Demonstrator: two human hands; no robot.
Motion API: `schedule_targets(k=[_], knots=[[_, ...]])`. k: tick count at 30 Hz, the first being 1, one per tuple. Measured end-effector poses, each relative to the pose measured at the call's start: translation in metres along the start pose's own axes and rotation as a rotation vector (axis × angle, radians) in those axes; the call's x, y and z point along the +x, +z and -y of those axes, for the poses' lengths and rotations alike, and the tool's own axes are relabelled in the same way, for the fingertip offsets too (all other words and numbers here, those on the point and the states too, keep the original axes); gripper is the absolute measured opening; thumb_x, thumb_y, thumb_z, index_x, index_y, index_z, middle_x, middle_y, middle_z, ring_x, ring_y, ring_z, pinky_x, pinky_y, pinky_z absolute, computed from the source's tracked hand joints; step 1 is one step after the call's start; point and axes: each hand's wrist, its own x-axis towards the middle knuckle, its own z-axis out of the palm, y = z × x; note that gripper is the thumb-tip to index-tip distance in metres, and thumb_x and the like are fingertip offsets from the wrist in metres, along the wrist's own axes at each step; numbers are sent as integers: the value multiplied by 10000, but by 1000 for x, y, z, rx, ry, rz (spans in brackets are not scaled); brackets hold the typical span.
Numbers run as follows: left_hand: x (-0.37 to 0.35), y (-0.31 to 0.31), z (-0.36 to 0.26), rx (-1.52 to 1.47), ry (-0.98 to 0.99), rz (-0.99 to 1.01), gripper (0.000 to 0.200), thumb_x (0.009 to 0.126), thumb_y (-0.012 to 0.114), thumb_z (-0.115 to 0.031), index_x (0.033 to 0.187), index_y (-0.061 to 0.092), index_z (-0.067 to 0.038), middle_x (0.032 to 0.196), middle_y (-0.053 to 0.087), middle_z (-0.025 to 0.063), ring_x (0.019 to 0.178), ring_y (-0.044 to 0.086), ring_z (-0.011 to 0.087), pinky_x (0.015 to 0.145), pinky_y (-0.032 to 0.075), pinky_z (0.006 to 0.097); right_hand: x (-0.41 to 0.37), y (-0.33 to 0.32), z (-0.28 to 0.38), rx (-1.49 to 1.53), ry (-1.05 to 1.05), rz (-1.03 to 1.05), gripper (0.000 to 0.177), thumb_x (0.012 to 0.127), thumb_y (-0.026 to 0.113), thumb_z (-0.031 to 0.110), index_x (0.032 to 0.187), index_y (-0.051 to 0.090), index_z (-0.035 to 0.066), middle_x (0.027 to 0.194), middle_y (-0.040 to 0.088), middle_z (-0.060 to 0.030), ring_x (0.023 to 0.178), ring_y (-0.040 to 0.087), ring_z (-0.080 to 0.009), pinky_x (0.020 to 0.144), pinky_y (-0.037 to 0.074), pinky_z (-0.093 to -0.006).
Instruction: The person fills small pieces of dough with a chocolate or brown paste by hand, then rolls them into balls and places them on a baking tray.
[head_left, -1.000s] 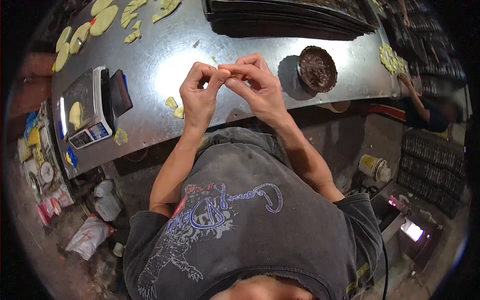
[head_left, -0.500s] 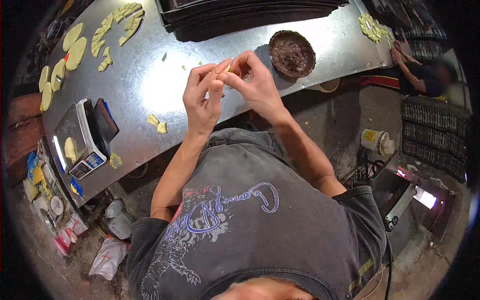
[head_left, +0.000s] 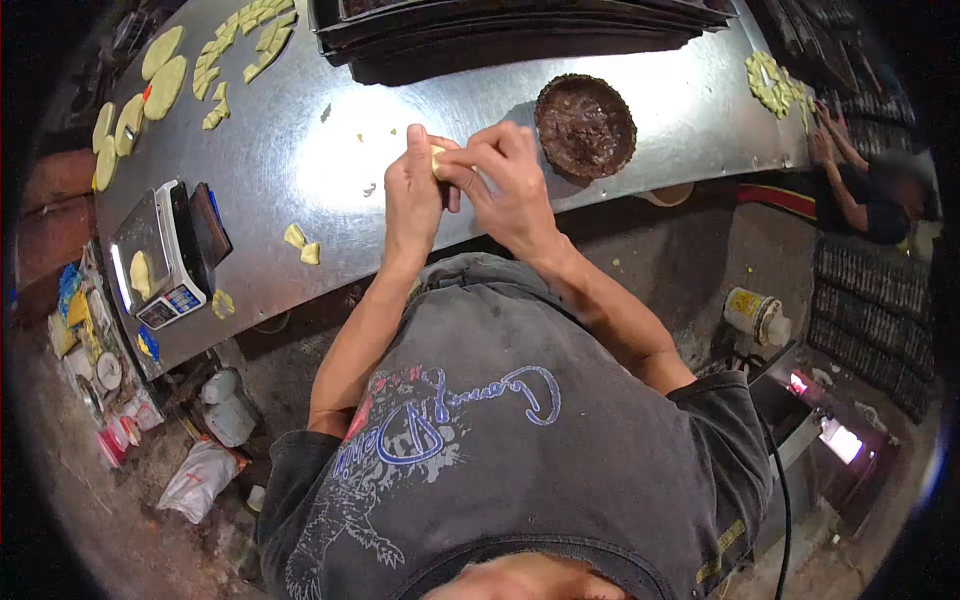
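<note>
Over the steel table, my left hand (head_left: 412, 200) is closed around a small piece of pale yellow dough (head_left: 437, 160), its thumb pointing up. My right hand (head_left: 508, 180) meets it from the other side, fingertips pinched on the same piece. Fingers hide most of the dough. Just right of my hands stands a round bowl (head_left: 572, 135) with dark brown, sticky-looking filling inside. Two small dough pieces (head_left: 302, 244) lie left of my left forearm, near the table edge. Small crumbs are scattered beyond my hands.
A digital scale (head_left: 165, 255) with dough on it stands at left. Flattened dough ovals (head_left: 165, 88) and rows of cut dough (head_left: 225, 45) lie at far left. Dark stacked trays (head_left: 520, 40) line the back. At far right another person's hands (head_left: 828, 130) are near more dough pieces (head_left: 775, 85).
My left hand has turned so its thumb points up, and my right fingers have curled in over the dough, which both hands still hold. The view has shifted slightly.
</note>
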Motion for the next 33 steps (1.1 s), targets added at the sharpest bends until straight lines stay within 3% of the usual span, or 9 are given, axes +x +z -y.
schedule_targets(k=[4, 6, 9, 10, 11, 15, 19, 23, 33], knots=[[-4, 10, 6, 106, -40, 26, 809, 1075, 177, -608, 890, 679, -2, 676, 616, 36, 506, 541, 86, 449, 386, 226, 8, 1, -33, 292, 331, 222, 184, 906, 767, 196, 979, 686, 48, 915, 591, -57, 734, 540, -131, 624, 448, -244], [-5, 12, 18, 106, -48, 70, 822, 1067, 173, -625, 873, 680, -7, 691, 628, 44, 506, 546, 92, 449, 389, 229, -2, 9, -50, 979, 794, 458, 221, 945, 737, 239, 939, 664, 31, 886, 585, -46, 718, 537, -102, 618, 444, -247], [-4, 1, 53, 50, -232, 119, 851, 1049, 164, -660, 813, 667, -16, 684, 639, 64, 531, 568, 101, 472, 415, 237, -11, 7, -44, 688, 863, 553, 261, 960, 707, 226, 1045, 627, -7, 897, 619, -92, 720, 595, -137, 620, 480, -294], [-5, -2, 62, 14, -290, 137, 860, 1045, 159, -669, 803, 664, -16, 675, 640, 67, 538, 574, 103, 477, 421, 239, -12, 6, -39, 533, 881, 564, 280, 950, 712, 214, 1077, 615, -16, 898, 628, -113, 737, 627, -172, 622, 493, -314], [-3, -8, 71, 53, -382, 141, 869, 1034, 135, -686, 850, 652, -11, 688, 653, 76, 566, 607, 117, 487, 435, 240, -26, 15, -42, 266, 381, 446, 278, 932, 699, 143, 1170, 621, 23, 994, 625, -145, 940, 633, -265, 808, 511, -377], [-4, -21, 73, -128, -421, 119, 827, 1057, 189, -638, 1408, 500, 44, 879, 696, 133, 619, 663, 159, 497, 471, 245, -43, 13, -39, 467, 361, 548, 274, 935, 654, 87, 1207, 678, 84, 1149, 559, -159, 1087, 575, -337, 966, 476, -426], [18, -40, 99, 200, -348, 30, 607, 1080, 464, -396, 1570, 320, -69, 1136, 662, 178, 813, 695, 242, 676, 547, 331, -54, 57, -87, 278, 447, 300, 322, 912, 668, 63, 1233, 657, 52, 1175, 575, -176, 1032, 605, -291, 912, 510, -382], [62, -73, 179, 913, 205, 84, 693, 926, 656, -233, 1510, 371, 5, 1345, 551, 279, 1199, 558, 442, 1049, 447, 485, -80, 100, -140, 154, 546, 462, 367, 889, 685, 76, 1251, 646, 27, 1246, 541, -203, 1091, 587, -339, 928, 501, -409], [79, -55, 203, 1015, 281, 263, 355, 877, 672, -123, 1202, 570, -22, 1064, 562, 204, 957, 629, 431, 829, 533, 502, -95, 113, -137, 149, 637, 634, 604, 838, 756, 143, 1404, 556, 73, 1210, 552, -224, 1103, 584, -406, 977, 489, -439]])
